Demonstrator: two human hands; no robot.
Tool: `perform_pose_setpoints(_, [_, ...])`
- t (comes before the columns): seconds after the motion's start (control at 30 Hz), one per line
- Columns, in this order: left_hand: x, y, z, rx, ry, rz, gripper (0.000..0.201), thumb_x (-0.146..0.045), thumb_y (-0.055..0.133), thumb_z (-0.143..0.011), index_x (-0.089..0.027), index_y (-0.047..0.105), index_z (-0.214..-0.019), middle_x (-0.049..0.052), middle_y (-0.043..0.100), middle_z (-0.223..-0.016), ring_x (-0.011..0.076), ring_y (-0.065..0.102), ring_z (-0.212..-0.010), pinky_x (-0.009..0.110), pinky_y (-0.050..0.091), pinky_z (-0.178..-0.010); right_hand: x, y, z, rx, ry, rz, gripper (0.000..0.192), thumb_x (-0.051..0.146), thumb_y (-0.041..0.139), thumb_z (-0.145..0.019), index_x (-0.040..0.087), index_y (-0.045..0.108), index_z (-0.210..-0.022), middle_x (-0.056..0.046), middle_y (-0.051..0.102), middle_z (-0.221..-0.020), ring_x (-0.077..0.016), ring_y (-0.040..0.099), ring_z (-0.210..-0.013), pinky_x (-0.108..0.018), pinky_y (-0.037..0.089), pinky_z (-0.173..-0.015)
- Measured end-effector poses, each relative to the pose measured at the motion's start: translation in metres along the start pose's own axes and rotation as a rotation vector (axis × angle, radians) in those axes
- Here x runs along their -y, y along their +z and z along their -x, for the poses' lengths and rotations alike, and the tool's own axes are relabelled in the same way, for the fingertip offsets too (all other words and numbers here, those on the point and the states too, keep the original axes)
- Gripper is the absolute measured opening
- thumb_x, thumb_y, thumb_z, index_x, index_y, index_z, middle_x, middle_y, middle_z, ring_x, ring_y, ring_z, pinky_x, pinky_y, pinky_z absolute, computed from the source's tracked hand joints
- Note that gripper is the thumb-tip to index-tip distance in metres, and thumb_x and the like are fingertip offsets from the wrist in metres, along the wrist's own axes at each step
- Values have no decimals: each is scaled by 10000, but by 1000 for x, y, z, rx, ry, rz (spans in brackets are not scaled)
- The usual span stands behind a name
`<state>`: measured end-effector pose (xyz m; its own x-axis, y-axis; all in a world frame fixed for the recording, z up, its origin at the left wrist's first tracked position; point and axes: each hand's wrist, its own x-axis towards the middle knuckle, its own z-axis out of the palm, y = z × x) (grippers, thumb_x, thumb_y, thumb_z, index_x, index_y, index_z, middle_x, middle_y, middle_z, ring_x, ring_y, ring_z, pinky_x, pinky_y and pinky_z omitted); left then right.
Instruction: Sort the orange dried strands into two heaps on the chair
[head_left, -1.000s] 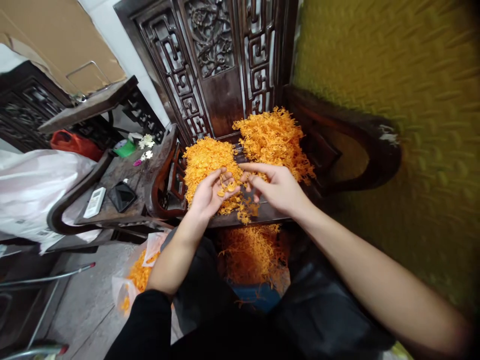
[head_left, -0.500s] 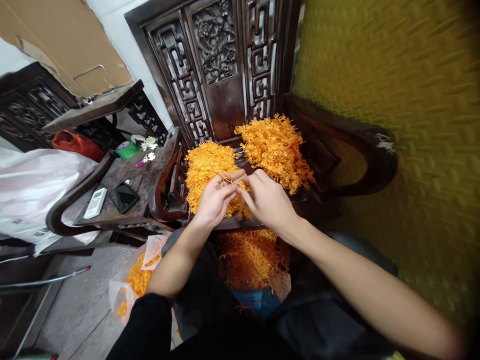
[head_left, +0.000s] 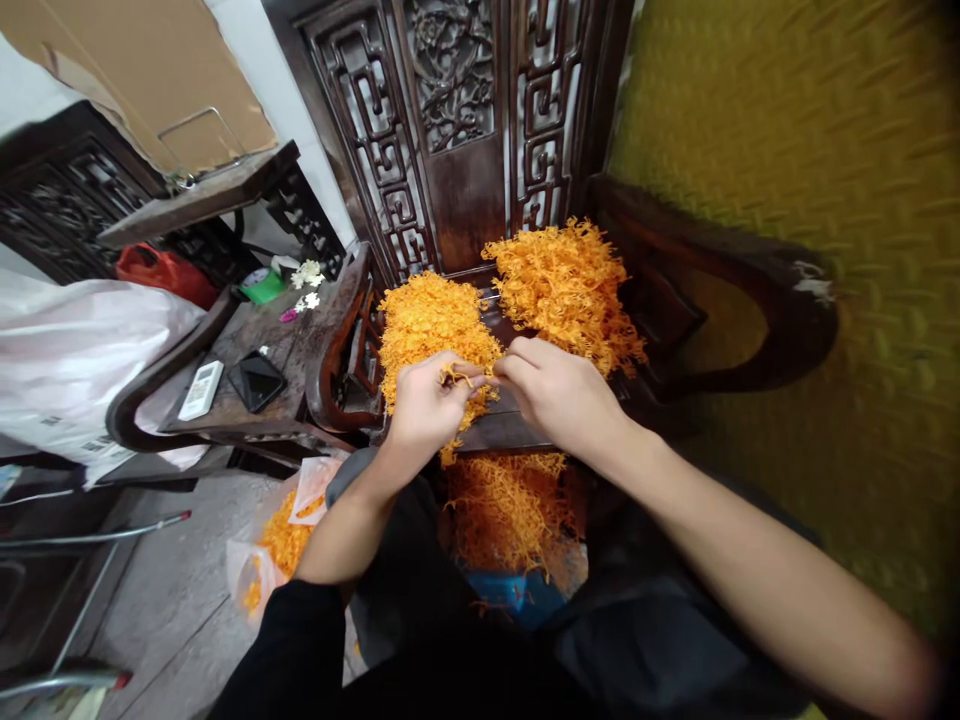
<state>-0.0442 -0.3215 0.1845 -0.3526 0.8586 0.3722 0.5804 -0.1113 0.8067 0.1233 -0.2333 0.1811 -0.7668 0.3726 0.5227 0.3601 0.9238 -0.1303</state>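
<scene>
My left hand is closed around a thin orange curly sprig, part of which shows between the fingers. Close against it, my right hand pinches at the fingertips, where a small orange bit shows between the two hands. Beyond and beneath the left hand lies a pile of short, frilly orange sprigs on the dark wooden chair seat. A second, taller pile of orange sprigs sits behind the right hand. Below the seat edge, more tangled orange strands hang or lie above a blue container.
A curved chair arm stands at the right. On the side table to the left are a black phone, a white device, green tape and white flowers. A plastic bag with orange pieces rests on the floor.
The view has shifted slightly. My left fingers have curled in more around the orange sprig, and my right fingertips have drawn a little away from the left hand.
</scene>
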Motion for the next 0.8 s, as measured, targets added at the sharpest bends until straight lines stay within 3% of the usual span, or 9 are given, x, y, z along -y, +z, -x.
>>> perform_pose_setpoints(0.1, [-5,-1,2,3,-62,54,34,-164,769,-780,-172,743,-761,31,749,-726,164,721,-654,260,546,-592,-4,4,-3,82,66,77,235,191,461,-1038,148,682,-972,-121,672,-973,-236,604,-891,-325,356,-632])
perform_pose_setpoints(0.27, [-18,-20,1,-22,-256,410,210,-248,889,-691,-147,710,-732,13,681,-602,142,668,-505,210,459,-413,-63,6,-7,116,584,135,168,182,524,-964,90,664,-973,-225,700,-1044,-259,671,-792,-339,394,-614])
perform_pose_setpoints(0.3, [-19,-24,-1,-33,-274,494,239,-261,905,-677,-146,709,-748,15,687,-609,136,669,-507,200,457,-409,-75,5,-5,96,661,64,115,214,587,-938,119,651,-934,-192,720,-965,-243,671,-744,-331,417,-605])
perform_pose_setpoints(0.4, [-14,-29,-12,-50,-342,743,301,-264,931,-641,-150,688,-775,17,712,-654,113,679,-535,168,457,-421,-86,3,-1,12,901,-554,176,233,743,-807,200,575,-850,-107,735,-792,-221,678,-627,-321,484,-556])
perform_pose_setpoints(0.47, [-8,-28,-19,-60,-398,868,315,-237,929,-636,-153,670,-794,9,717,-683,94,681,-553,149,459,-439,-75,1,1,-17,911,-994,264,216,781,-738,221,527,-810,-96,747,-791,-217,701,-613,-322,528,-539])
perform_pose_setpoints(0.57, [-3,-25,-27,-65,-467,988,273,-172,889,-692,-152,644,-812,-13,701,-700,61,671,-568,128,474,-480,-50,-4,-3,-3,819,-1380,294,188,783,-690,214,550,-869,-72,748,-766,-196,695,-561,-304,543,-500])
perform_pose_setpoints(0.7, [-5,-25,-31,-61,-537,1140,196,-95,808,-773,-153,625,-812,-25,690,-717,37,657,-585,108,464,-491,-32,-9,-11,57,785,-1612,439,194,775,-724,180,652,-1144,-53,744,-763,-153,659,-547,-263,522,-473])
perform_pose_setpoints(0.8, [-7,-26,-33,-112,-557,1217,138,-69,741,-837,-155,635,-826,-23,691,-732,31,654,-599,107,464,-508,-27,-4,-14,96,754,-1673,338,263,882,-699,153,701,-962,-28,686,-692,-102,575,-526,-217,444,-435])
